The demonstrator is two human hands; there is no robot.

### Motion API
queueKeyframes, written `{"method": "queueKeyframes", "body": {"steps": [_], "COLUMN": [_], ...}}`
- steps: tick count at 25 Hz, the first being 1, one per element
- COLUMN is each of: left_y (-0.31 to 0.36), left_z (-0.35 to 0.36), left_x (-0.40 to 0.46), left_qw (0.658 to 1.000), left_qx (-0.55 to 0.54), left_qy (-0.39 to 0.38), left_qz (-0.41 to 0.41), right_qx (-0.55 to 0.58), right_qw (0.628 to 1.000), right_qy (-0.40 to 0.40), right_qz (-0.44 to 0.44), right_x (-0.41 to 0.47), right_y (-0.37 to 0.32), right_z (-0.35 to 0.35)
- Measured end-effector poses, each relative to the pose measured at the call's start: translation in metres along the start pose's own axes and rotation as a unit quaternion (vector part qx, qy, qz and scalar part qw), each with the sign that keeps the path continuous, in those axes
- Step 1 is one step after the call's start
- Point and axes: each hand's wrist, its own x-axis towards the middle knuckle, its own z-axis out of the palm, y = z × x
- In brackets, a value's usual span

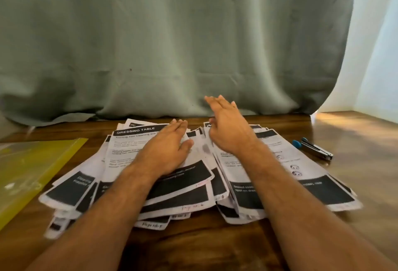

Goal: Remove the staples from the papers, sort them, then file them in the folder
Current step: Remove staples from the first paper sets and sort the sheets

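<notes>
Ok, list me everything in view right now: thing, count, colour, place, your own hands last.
papers: many, count unclear, white with black bands, spread in overlapping piles mid-table
folder: one, translucent yellow, left of the papers
staple remover: one, metal with blue grips, right of the papers
table: one, brown wood
curtain: one, grey-green, behind the table
left hand: flat on the left pile
right hand: fingers straight, over the right pile; contact unclear

Both hands reach over a spread of papers (172, 186) on a wooden table (193, 247). The left hand (167, 143) lies flat on the sheets; the right hand (228, 128) is raised, fingers straight. A yellow folder (28, 167) lies left, a staple remover (313, 148) right.
</notes>
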Motion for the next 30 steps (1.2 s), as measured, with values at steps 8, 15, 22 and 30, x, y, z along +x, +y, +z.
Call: {"method": "queueKeyframes", "body": {"steps": [8, 15, 22, 30], "left_y": [0.016, 0.013, 0.011, 0.054], "left_z": [0.009, 0.008, 0.008, 0.001], "left_x": [-0.001, -0.003, -0.008, 0.038], "left_qw": [0.993, 0.978, 0.982, 0.978], "left_qx": [-0.026, -0.013, -0.043, -0.193], "left_qy": [-0.109, -0.203, -0.180, -0.025], "left_qz": [0.043, 0.032, 0.040, -0.079], "right_qx": [-0.102, -0.065, -0.042, -0.120], "right_qw": [0.990, 0.959, 0.911, 0.958], "right_qy": [-0.091, -0.169, -0.291, -0.186], "right_qz": [0.043, 0.217, 0.290, 0.182], "right_x": [0.002, -0.012, -0.032, -0.037], "right_y": [0.003, 0.040, 0.069, 0.041], "right_z": [0.004, -0.019, -0.040, -0.017]}}
